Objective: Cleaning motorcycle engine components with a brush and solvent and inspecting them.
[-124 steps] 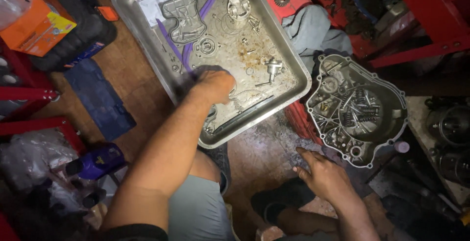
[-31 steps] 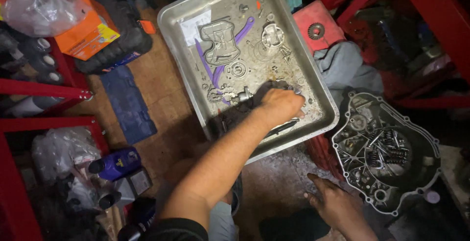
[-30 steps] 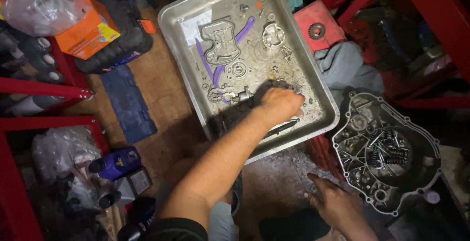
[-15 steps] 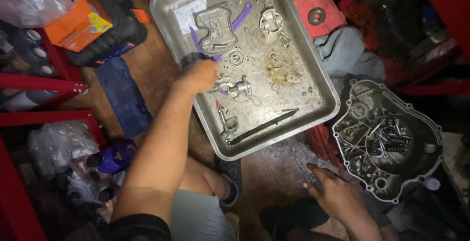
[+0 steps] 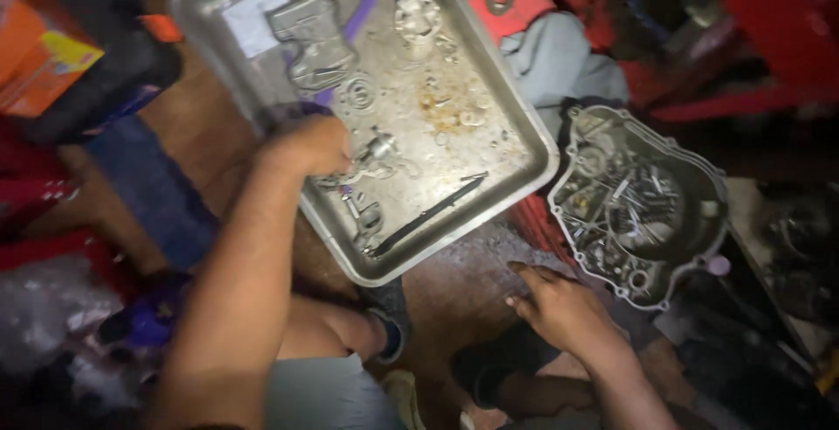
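Fingers of left hand [image 5: 310, 146] curl onto small metal parts [image 5: 371, 155] mid-tray [image 5: 516, 124], having moved back toward centre frame from upper-left; right hand [image 5: 564, 308] rests open near engine cover [image 5: 638, 203].

Dim overall; brightest on dented silver metal tray [image 5: 502, 115], lit from above. Deep shadow at left, right and near edges. Motion blur throughout; fine detail soft.
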